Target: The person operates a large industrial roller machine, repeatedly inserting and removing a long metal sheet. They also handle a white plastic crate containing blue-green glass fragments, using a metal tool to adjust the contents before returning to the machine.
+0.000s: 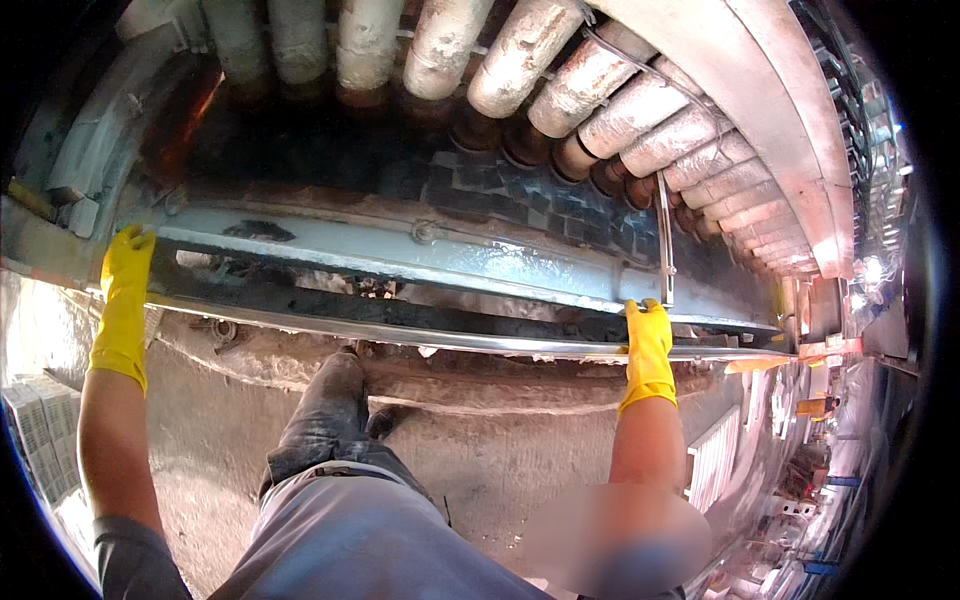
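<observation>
A long bluish-grey metal strip (500,262) runs from left to right across the machine in front of me. My left hand (127,268), in a yellow rubber glove, is at the strip's left end with its fingers bent. Farther right, my right hand (650,348), gloved the same way, curls its fingertips over the strip's near edge. Just beyond those fingertips stands a thin metal upright bar (666,235). Between the strip and a shiny metal rail (470,343) on my side lies a dark gap. The undersides of both hands are hidden.
A row of thick, stained pale cylinders (520,55) curves along the far side, above a dark bed of tile-like pieces (520,205). Stacked pale blocks (42,435) stand at the lower left. A rough ledge (450,385) borders the concrete floor (490,450) by my legs.
</observation>
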`<state>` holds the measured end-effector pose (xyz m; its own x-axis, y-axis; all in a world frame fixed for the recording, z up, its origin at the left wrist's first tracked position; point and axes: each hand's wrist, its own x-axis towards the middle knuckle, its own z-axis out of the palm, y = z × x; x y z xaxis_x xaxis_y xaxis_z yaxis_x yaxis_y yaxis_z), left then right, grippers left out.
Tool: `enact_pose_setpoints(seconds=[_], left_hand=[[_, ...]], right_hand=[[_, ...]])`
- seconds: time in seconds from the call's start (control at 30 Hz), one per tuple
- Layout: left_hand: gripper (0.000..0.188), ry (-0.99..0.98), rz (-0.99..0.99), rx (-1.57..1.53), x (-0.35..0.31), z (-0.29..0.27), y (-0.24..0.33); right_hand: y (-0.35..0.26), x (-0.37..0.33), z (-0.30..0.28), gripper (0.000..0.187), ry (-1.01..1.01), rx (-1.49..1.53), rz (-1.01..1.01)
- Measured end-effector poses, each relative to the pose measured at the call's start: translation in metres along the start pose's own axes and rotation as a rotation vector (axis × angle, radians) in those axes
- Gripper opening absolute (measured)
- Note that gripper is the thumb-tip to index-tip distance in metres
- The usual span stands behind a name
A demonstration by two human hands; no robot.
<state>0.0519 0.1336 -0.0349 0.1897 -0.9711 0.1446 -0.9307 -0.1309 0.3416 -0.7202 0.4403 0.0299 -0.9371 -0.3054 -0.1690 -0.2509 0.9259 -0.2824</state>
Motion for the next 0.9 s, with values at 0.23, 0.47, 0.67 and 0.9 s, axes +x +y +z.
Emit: enact_pose_setpoints(seconds=[0.23,0.47,0.67,0.9], left_hand=[[0.048,-0.009,0.021,0.0,-0.01,0.015,-0.029],[0.047,0.004,-0.003,-0.205,0.006,0.063,-0.097],[0.044,0.03,-0.002,-0.165,-0.02,0.061,-0.073],[0.046,0.053,0.003,-0.087,-0.051,0.032,-0.072]], right_hand=[[0.044,0.013,0.015,0.059,0.059,-0.058,-0.039],[0.059,0.011,0.022,0.061,0.075,-0.009,-0.08],[0.072,-0.001,0.016,0.062,0.14,-0.133,-0.157],[0.093,-0.01,0.024,0.062,0.099,0.022,-0.096]])
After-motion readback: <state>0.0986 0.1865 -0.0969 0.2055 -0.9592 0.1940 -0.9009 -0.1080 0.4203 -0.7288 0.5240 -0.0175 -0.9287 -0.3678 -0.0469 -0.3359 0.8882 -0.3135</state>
